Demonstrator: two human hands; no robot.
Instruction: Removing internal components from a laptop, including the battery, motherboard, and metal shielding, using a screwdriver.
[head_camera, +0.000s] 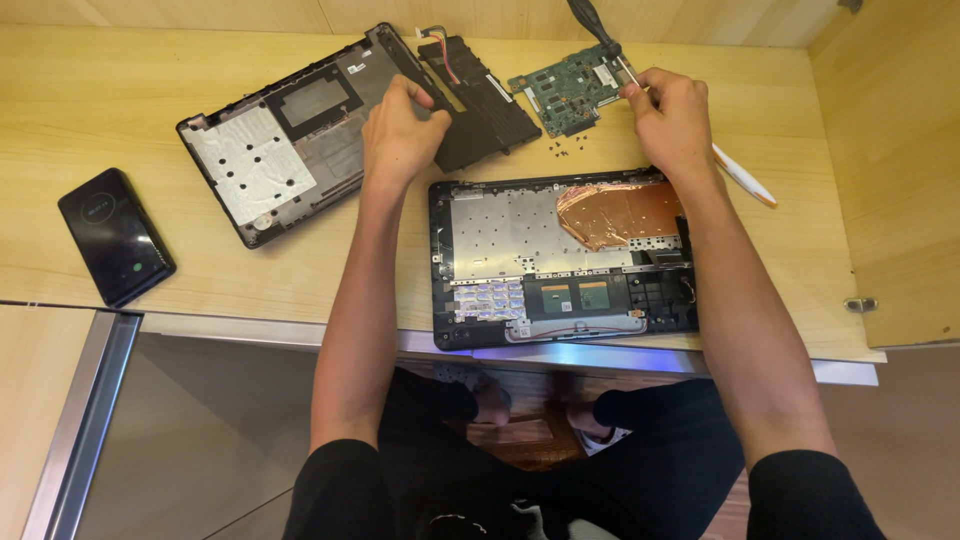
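An opened laptop base (520, 240) lies in front of me on the wooden desk, with a bare metal plate and a copper foil patch (620, 212) inside. My left hand (398, 132) grips the edge of a flat black battery pack (485, 105) behind the base. My right hand (672, 118) pinches a thin metal pin or tool tip next to a green circuit board (568, 90). A white and orange screwdriver (745, 177) sticks out from under that hand.
The removed bottom cover (270, 150) lies at the back left, inner side up. A black phone (115, 235) rests at the left. Several tiny screws (565, 148) are scattered near the board. A wooden side wall (890, 170) stands on the right.
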